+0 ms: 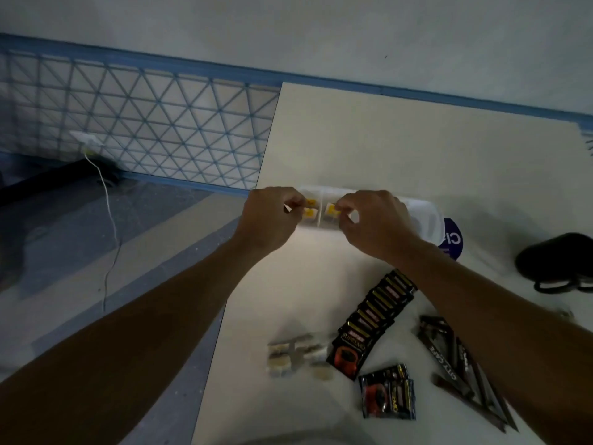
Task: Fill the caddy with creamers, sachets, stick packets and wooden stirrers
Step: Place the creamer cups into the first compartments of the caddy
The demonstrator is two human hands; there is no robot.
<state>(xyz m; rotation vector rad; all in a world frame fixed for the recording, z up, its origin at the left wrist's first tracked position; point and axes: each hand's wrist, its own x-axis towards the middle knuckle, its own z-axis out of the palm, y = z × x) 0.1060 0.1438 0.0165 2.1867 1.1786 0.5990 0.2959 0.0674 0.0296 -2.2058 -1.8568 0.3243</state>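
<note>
A clear plastic caddy (426, 216) with compartments lies on the cream table (385, 149). My left hand (269, 220) pinches yellow-labelled sachets (309, 208) in the caddy's left compartment. My right hand (375, 223) pinches another yellow-labelled sachet (330, 211) in the adjoining compartment. Nearer to me lie a strip of black coffee sachets (372, 319), two loose black sachets (388, 393), brown stick packets (462, 361) and small pale sachets (298, 354).
A purple round label or lid (452, 239) shows behind the caddy's right end. A black object (558, 264) sits at the table's right. The table's left edge (224, 316) drops to the floor, where a white cable (110, 226) runs.
</note>
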